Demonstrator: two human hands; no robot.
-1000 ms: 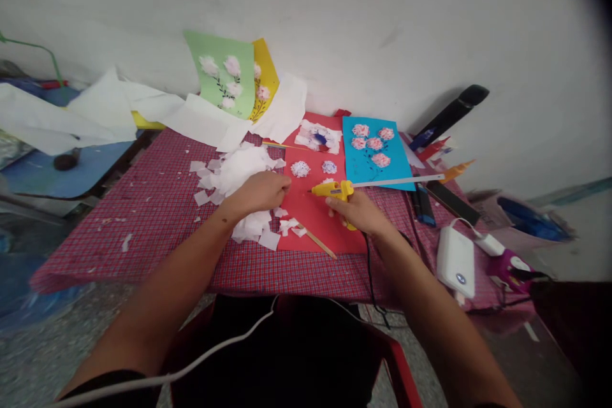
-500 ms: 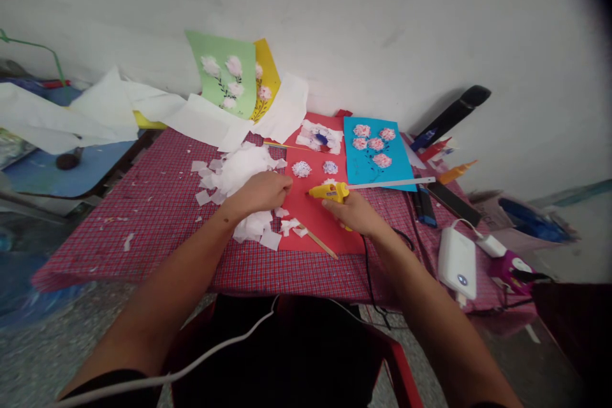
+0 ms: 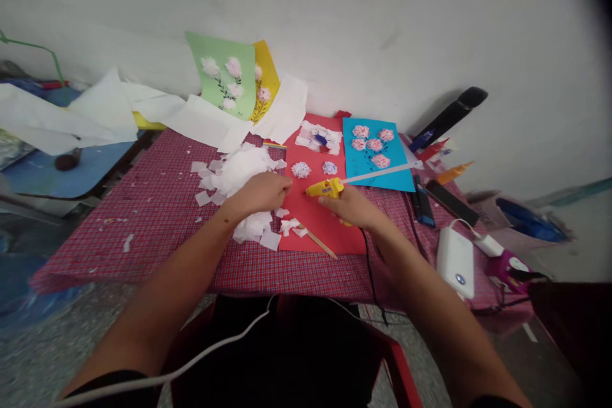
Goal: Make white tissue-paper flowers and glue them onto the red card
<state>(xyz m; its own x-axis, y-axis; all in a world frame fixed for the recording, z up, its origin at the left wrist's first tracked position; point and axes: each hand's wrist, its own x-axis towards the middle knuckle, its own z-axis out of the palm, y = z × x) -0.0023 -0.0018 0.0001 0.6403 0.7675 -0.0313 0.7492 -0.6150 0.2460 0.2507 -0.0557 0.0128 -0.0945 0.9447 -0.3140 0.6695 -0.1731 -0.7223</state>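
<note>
My right hand (image 3: 352, 205) grips a yellow hot glue gun (image 3: 326, 189) with a long glue stick (image 3: 382, 172) out of its back; its nozzle points left over a red sheet of card (image 3: 313, 209). My left hand (image 3: 268, 191) is closed at the card's left edge, fingers pressed together; what it holds, if anything, is hidden. Just beyond the glue gun, two speckled paper flowers (image 3: 301, 169) lie on the card. Beneath and around my left hand spreads a pile of white tissue squares (image 3: 246, 169). A thin wooden stick (image 3: 321, 245) lies near the card's front edge.
A blue card with pink flowers (image 3: 380, 154) lies to the right. Green (image 3: 227, 73) and yellow cards lean on the wall. An ink-stained tissue (image 3: 319, 138) lies at the back. A white power bank (image 3: 455, 261) and a purple socket block (image 3: 509, 271) stand at right.
My right hand has shifted slightly left with the glue gun, and the glue stick now slants up more steeply to the right. My left hand has hardly moved.
</note>
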